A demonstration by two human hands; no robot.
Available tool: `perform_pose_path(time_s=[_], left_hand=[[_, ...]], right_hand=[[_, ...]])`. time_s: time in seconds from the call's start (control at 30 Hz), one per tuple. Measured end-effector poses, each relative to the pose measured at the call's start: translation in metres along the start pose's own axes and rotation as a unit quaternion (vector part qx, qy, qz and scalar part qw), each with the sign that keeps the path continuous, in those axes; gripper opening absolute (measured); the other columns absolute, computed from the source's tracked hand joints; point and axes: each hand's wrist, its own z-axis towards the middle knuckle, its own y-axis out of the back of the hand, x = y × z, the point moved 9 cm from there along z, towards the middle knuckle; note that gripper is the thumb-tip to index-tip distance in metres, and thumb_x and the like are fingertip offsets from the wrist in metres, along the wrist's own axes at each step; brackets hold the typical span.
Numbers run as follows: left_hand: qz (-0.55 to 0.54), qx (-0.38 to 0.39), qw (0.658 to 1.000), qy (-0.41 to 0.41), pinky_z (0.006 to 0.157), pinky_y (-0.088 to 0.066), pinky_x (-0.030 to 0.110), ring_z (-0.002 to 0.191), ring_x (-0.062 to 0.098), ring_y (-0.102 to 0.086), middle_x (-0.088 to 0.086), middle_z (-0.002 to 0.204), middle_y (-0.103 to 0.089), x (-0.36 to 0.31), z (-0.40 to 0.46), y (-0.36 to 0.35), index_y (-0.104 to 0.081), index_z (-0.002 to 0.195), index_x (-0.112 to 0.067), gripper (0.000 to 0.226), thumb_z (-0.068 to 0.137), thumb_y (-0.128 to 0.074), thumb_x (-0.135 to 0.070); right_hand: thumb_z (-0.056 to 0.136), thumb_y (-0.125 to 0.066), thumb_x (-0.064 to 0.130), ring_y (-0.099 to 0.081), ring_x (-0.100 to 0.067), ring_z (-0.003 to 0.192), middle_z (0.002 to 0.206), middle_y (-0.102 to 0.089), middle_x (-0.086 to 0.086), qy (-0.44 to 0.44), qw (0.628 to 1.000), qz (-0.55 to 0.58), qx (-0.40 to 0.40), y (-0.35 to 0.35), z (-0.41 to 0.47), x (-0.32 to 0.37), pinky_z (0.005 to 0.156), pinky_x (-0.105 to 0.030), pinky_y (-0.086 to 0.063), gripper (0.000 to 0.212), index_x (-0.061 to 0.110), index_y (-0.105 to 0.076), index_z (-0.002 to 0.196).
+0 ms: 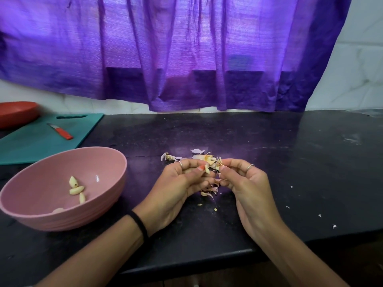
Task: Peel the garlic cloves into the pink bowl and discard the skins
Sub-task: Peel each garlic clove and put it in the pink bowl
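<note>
The pink bowl (99, 162) stands on the black counter at the left and holds several peeled garlic cloves (76, 188). Both hands meet over a heap of papery garlic skins (209, 190) in the middle of the counter. My left hand (182, 183) pinches a small garlic clove (207, 169) between thumb and fingers. My right hand (242, 179) pinches a strip of skin (219, 161) at the same clove, its fingers curled. More skins (199, 156) lie just beyond the fingertips.
A teal cutting board (41, 141) with a small red-handled knife (61, 131) lies at the back left, with a red bowl (16, 112) behind it. Skin flakes (319, 215) dot the counter at the right. The counter's front edge (186, 264) runs below my wrists. A purple curtain (186, 48) hangs behind.
</note>
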Motion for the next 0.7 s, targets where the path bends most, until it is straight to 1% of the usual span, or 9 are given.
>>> perform_pose_path(time_s=[0.2,0.33,0.43,0.5,0.57,0.7], left_hand=[[0.02,0.009,1.0,-0.006,0.065,-0.055,0.017,0.065,0.01,-0.068,0.008,0.076,-0.071,-0.0006,-0.0006,-0.0014,-0.062,0.097,-0.004,0.012,0.094,-0.05,-0.002],[0.021,0.013,1.0,-0.01,0.067,-0.055,0.018,0.067,0.011,-0.065,0.009,0.079,-0.07,-0.0005,-0.0006,-0.0015,-0.063,0.099,-0.006,0.012,0.094,-0.052,-0.004],[0.025,0.014,0.999,-0.015,0.066,-0.055,0.017,0.068,0.011,-0.064,0.009,0.08,-0.069,-0.001,-0.0004,-0.0013,-0.065,0.1,-0.007,0.014,0.094,-0.053,-0.004],[0.03,0.018,0.999,-0.02,0.067,-0.054,0.017,0.068,0.01,-0.064,0.009,0.082,-0.069,-0.0019,-0.0004,-0.0017,-0.067,0.102,-0.008,0.017,0.094,-0.052,-0.005],[0.033,0.023,0.999,-0.025,0.066,-0.053,0.016,0.068,0.009,-0.062,0.007,0.08,-0.068,-0.003,-0.0006,-0.0028,-0.068,0.104,-0.01,0.02,0.094,-0.052,-0.006],[0.033,0.03,0.998,-0.032,0.065,-0.052,0.015,0.064,0.006,-0.06,0.003,0.073,-0.066,-0.0041,-0.0007,-0.004,-0.068,0.107,-0.01,0.023,0.094,-0.051,-0.005]], right_hand=[[0.083,-0.068,-0.001,-0.063,-0.009,0.062,0.068,-0.069,-0.001,0.011,1.0,-0.01,0.003,-0.0009,-0.0027,0.0052,0.059,-0.018,-0.049,0.008,0.007,-0.066,0.079],[0.082,-0.064,-0.011,-0.064,-0.01,0.061,0.062,-0.066,0.002,0.008,1.0,-0.015,0.002,-0.0007,-0.0025,0.0034,0.058,-0.017,-0.05,0.023,0.009,-0.057,0.073],[0.084,-0.06,-0.012,-0.064,-0.014,0.069,0.071,-0.068,-0.004,0.014,0.999,-0.049,0.003,-0.0016,-0.0021,0.002,0.065,-0.021,-0.051,0.023,0.009,-0.064,0.077],[0.086,-0.058,-0.009,-0.062,-0.011,0.067,0.073,-0.069,-0.006,0.013,0.998,-0.06,-0.002,-0.0014,-0.0026,0.0025,0.063,-0.018,-0.05,0.02,0.008,-0.069,0.082],[0.088,-0.058,-0.004,-0.06,-0.004,0.062,0.07,-0.068,-0.002,0.014,0.998,-0.063,-0.002,-0.0023,-0.0037,0.0042,0.059,-0.014,-0.047,0.018,0.008,-0.071,0.086],[0.087,-0.065,0.004,-0.063,0.0,0.062,0.072,-0.072,0.0,0.017,0.997,-0.076,0.022,-0.0091,-0.0068,0.006,0.058,-0.011,-0.046,0.009,0.009,-0.072,0.09]])
